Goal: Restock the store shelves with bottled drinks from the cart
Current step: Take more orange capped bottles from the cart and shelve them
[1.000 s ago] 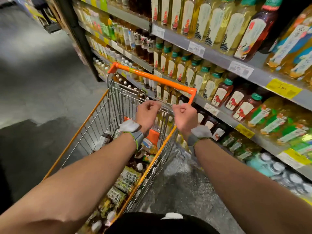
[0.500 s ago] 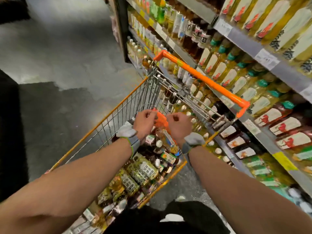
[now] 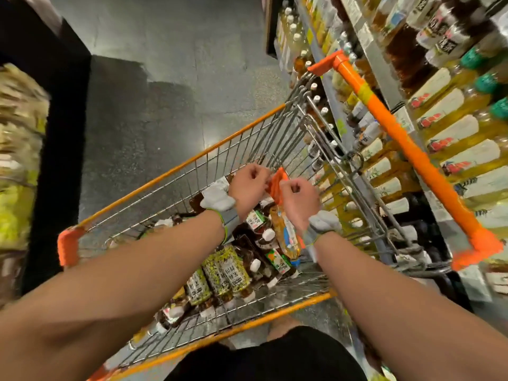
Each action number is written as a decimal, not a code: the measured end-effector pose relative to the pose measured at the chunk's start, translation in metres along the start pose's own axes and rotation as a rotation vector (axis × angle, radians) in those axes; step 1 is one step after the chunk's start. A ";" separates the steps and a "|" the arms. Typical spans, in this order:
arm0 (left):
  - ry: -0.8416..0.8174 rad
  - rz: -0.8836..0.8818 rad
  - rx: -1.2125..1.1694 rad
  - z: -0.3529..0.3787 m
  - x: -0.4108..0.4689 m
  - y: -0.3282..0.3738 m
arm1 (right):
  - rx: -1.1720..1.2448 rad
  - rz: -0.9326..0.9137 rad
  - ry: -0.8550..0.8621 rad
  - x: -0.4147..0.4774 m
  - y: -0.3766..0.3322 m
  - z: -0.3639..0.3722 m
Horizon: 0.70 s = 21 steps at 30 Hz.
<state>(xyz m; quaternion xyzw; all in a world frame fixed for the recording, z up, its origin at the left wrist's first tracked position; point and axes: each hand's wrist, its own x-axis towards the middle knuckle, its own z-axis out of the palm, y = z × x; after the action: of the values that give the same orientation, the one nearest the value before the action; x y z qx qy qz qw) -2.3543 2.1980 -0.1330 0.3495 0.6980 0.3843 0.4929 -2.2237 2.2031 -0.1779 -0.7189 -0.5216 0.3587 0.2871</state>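
An orange-trimmed wire cart (image 3: 176,171) stands below me, its orange handle (image 3: 398,136) against the shelves on the right. Inside lie several bottled drinks: green-labelled tea bottles (image 3: 228,273), a yellow drink bottle (image 3: 286,235) and dark tea bottles. My left hand (image 3: 248,188) and right hand (image 3: 298,200) hover over the basket as closed fists, close together, with grey wristbands on both wrists. An orange plastic flap (image 3: 276,182) of the cart shows between the fists; whether either hand grips it is unclear.
Store shelves (image 3: 453,105) packed with yellow and dark bottled drinks run along the right, touching the cart's handle side. A blurred yellow-green display (image 3: 19,160) with a black base stands at the left. Grey aisle floor (image 3: 165,78) stretches ahead.
My view has swung down and to the left, so the cart now lies diagonally below me. Both fists moved from the wire seat panel to above the basket.
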 end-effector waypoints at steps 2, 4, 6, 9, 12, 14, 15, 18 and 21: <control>0.049 -0.071 -0.013 0.008 0.003 -0.020 | -0.030 -0.011 -0.066 0.015 0.013 0.009; 0.072 -0.122 0.000 0.009 0.000 -0.036 | -0.052 0.002 -0.093 0.021 0.019 0.010; 0.124 -0.180 0.001 0.013 0.002 -0.057 | -0.067 -0.010 -0.160 0.030 0.032 0.019; 0.185 -0.275 -0.030 0.018 0.003 -0.084 | -0.156 -0.046 -0.240 0.032 0.054 0.031; 0.221 -0.316 -0.089 0.026 0.008 -0.097 | -0.313 -0.076 -0.359 0.037 0.076 0.044; 0.249 -0.336 -0.098 0.029 0.012 -0.103 | -0.455 -0.078 -0.429 0.040 0.089 0.050; 0.258 -0.347 -0.094 0.031 0.015 -0.106 | -0.530 -0.085 -0.456 0.041 0.095 0.052; 0.299 -0.385 -0.068 0.028 0.017 -0.120 | -0.723 -0.153 -0.509 0.036 0.107 0.066; 0.331 -0.422 -0.078 0.024 0.016 -0.132 | -0.792 -0.095 -0.406 0.029 0.105 0.081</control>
<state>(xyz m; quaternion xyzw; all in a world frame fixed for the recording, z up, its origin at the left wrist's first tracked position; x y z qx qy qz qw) -2.3497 2.1553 -0.2613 0.1095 0.8112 0.3513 0.4544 -2.2269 2.2033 -0.3131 -0.6637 -0.6969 0.2518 -0.1023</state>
